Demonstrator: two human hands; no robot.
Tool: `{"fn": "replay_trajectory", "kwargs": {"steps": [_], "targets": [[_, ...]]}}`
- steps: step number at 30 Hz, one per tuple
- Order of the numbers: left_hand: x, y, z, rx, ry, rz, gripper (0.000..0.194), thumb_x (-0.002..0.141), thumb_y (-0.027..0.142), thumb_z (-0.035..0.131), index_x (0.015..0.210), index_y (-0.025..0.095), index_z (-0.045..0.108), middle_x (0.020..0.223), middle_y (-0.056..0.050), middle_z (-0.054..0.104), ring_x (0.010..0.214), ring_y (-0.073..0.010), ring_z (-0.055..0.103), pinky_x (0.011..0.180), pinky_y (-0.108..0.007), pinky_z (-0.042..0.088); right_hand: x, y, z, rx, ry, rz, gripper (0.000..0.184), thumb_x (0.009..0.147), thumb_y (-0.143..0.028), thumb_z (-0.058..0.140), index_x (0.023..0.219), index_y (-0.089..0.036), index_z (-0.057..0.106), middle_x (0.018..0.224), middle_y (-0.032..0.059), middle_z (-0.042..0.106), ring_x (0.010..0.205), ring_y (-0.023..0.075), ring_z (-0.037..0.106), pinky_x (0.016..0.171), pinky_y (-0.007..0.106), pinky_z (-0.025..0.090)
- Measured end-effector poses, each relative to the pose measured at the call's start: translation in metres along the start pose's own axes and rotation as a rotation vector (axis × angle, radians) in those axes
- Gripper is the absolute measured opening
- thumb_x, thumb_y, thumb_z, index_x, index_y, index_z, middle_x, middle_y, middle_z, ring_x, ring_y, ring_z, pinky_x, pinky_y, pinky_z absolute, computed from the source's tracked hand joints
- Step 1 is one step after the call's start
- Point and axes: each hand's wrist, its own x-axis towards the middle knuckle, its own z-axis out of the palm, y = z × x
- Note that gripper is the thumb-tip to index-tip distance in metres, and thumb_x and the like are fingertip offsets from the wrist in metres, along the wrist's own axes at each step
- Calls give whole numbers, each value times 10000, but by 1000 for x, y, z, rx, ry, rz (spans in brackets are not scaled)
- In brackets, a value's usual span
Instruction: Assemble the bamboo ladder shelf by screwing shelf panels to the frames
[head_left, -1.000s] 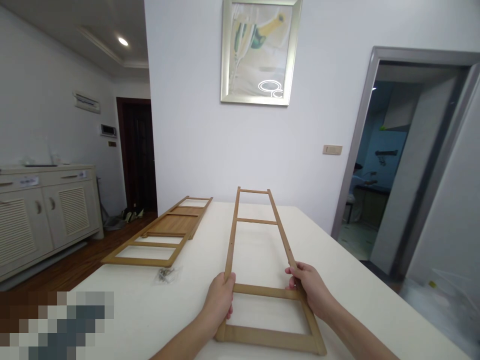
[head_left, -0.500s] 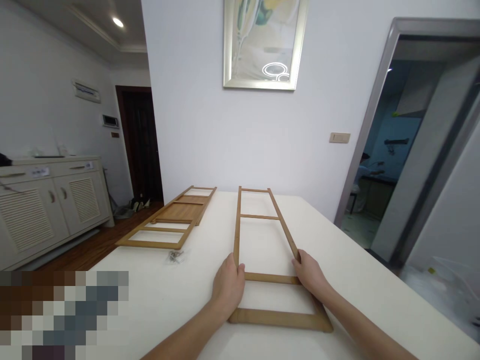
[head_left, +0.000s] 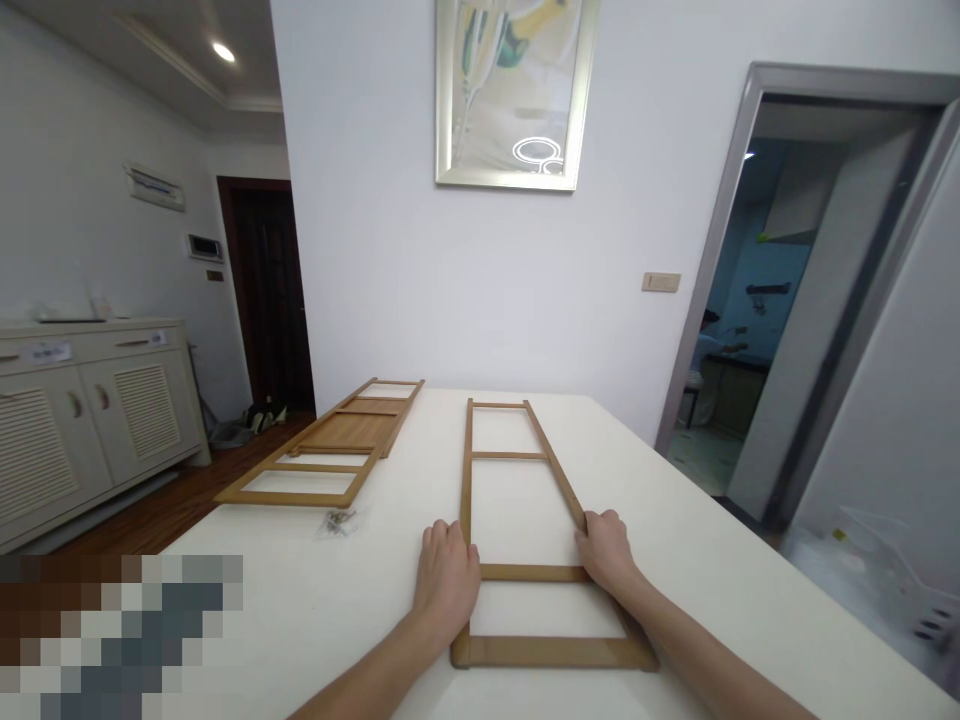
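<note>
A brown wooden ladder-like frame (head_left: 532,573) with several crossbars lies lengthwise before me on the white table (head_left: 397,580). My left hand (head_left: 448,585) is closed round its left rail, close to the crossbar second from the near end. Opposite, my right hand (head_left: 609,550) grips the right rail at about the same level. Each hand hides a short stretch of rail. Farther left lies another wooden frame (head_left: 300,498), stacked with a slatted wooden panel (head_left: 341,432). Just beside its near corner is a small clear bag of metal hardware (head_left: 339,522).
A white wall with a framed picture (head_left: 506,185) rises behind the table. Left stands a louvred cabinet (head_left: 142,400). A doorway (head_left: 739,250) opens at the right, with a person partly visible beyond it. A white plastic basket (head_left: 892,570) stands low at the right.
The frame's far end has dropped from overlapping the table's back edge to below it in view. Both hands keep their grip. The whole view has shifted slightly.
</note>
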Motion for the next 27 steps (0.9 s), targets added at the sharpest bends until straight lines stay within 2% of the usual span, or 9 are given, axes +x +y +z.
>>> {"fn": "replay_trajectory", "kwargs": {"steps": [3, 7, 12, 18, 23, 27], "targets": [[-1, 0, 2, 9, 5, 67, 378, 915, 131, 356, 1188, 142, 617, 1104, -115, 584, 1085, -248, 513, 972, -336, 364, -3, -1, 0, -10, -7, -8, 259, 890, -160, 436, 971, -82, 669, 1050, 201, 576, 1001, 306, 577, 782, 347, 427], [1, -4, 5, 16, 14, 70, 392, 899, 95, 374, 1230, 107, 584, 1125, -124, 570, 1101, -243, 503, 986, -330, 354, -4, -3, 5, -8, -5, -23, 295, 867, -97, 378, 982, -96, 649, 1028, 185, 568, 989, 308, 575, 754, 356, 416], [6, -11, 8, 17, 20, 98, 376, 887, 81, 382, 1194, 101, 598, 1165, -131, 559, 1115, -239, 502, 986, -327, 355, -3, 1, 12, 25, -2, -113, 285, 851, -72, 382, 1011, -119, 613, 1013, 150, 565, 953, 258, 574, 764, 322, 407], [11, -17, 10, 20, 16, 121, 340, 883, 89, 383, 1122, 112, 623, 1140, -130, 561, 1089, -242, 520, 971, -342, 371, -3, 13, 10, 90, 14, -256, 191, 909, -208, 436, 996, -157, 599, 1064, 102, 560, 877, 183, 579, 764, 277, 392], [16, -19, 10, 12, 26, 126, 338, 891, 107, 386, 1126, 113, 629, 1134, -132, 562, 1090, -243, 526, 961, -339, 380, 1, 16, 9, 146, 48, -251, 263, 944, -314, 406, 1024, -195, 627, 1041, 70, 586, 876, 186, 600, 724, 284, 381], [20, -22, 13, -7, 35, 119, 355, 898, 119, 383, 1157, 109, 625, 1127, -128, 558, 1085, -234, 534, 953, -329, 386, 1, 16, 12, 184, 86, -227, 337, 968, -269, 327, 1085, -187, 633, 1056, 86, 611, 898, 199, 615, 750, 298, 383]]}}
